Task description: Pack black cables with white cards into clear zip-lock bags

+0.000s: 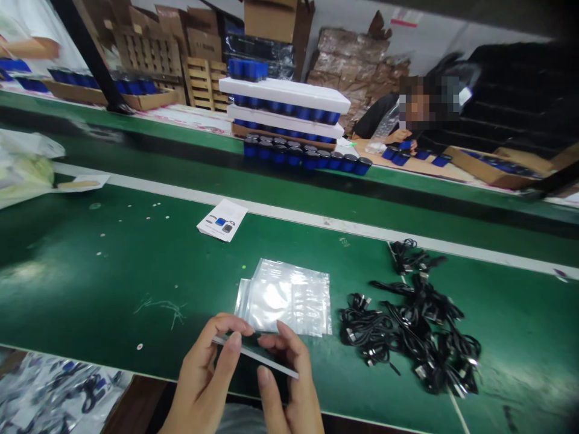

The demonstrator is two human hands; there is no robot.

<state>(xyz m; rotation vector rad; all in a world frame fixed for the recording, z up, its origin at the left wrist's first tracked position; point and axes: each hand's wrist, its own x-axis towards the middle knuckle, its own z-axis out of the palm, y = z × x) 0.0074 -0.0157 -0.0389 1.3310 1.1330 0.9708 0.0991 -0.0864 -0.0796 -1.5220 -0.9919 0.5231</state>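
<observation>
Both my hands are at the near edge of a green bench [113, 283]. My left hand [205, 377] and my right hand [289, 386] pinch between thumbs and fingers a clear flat plastic bag [257, 357], seen almost edge-on. Just beyond my fingers lies a small stack of clear zip bags [289, 295]. To the right of it sits a heap of coiled black cables [416, 325]. A small printed leaflet stack [222, 219] lies further back on the bench.
Across the conveyor belt [289, 187], white foam trays [284, 93] stacked with blue-black cylinders [307, 158]; a person [407, 114] sits behind them. Cardboard boxes and wooden pallets [203, 78] at the back. Bagged items [54, 386] lie low at left, white bags [22, 169] at far left.
</observation>
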